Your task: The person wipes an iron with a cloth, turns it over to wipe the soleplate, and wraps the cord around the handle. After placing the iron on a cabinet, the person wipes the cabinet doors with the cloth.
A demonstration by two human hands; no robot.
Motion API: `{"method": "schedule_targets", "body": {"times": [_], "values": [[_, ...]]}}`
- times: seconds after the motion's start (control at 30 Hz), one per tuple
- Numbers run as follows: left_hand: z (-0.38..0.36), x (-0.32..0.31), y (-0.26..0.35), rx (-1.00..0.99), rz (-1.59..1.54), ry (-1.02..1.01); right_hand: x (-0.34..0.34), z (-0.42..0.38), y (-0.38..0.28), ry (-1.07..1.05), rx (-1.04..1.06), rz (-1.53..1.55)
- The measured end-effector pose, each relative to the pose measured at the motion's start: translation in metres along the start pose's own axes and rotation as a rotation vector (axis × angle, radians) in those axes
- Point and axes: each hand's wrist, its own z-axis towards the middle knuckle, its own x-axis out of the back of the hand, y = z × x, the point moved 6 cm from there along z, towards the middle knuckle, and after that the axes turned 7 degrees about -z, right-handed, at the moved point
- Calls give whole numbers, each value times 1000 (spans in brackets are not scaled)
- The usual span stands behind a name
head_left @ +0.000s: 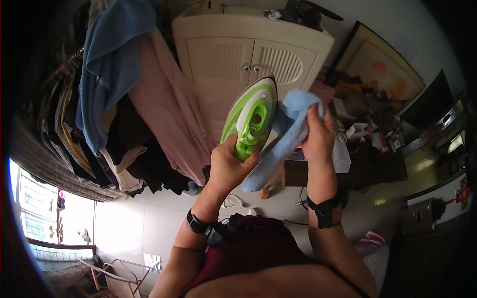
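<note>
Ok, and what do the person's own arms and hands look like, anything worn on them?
The left hand and right hand are ungloved. A black band circles the left forearm; a bulkier black strap circles the right forearm. No sleeves cover either.

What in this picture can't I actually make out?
Underside of the iron: head view; it faces away from the camera.
Rear of the iron's handle: head view; covered by the left hand.
Gripped part of the blue cloth: head view; hidden by the right hand.
Inside of the cabinet: head view; closed doors hide it.
</note>
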Motion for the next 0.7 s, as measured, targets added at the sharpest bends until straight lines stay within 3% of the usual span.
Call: {"method": "schedule_targets", "body": {"times": [0.07, 0.13, 0.27, 0.33, 0.47, 0.53, 0.6, 0.7], "values": [[2, 3, 4, -83, 66, 2, -3, -2, -9, 88, 64, -48], [3, 4, 1, -41, -25, 19, -9, -9, -18, 135, 62, -117], [3, 2, 9, -65, 22, 1, -57, -24, -47, -141, 471, -663], [2, 1, 6, -63, -36, -4, -80, -28, -49, -408, 712, -1153], [3, 1, 7, -27, -103, -16, -72, -26, -39, -378, 636, -859], [3, 1, 8, -42, 32, -26, -51, -16, -21, -240, 289, -468], [3, 1, 8, -32, 96, -30, -33, -12, -7, -132, 182, -149], [5, 3, 9, -25, 102, -7, -31, -16, -21, 24, 140, -92]]}}
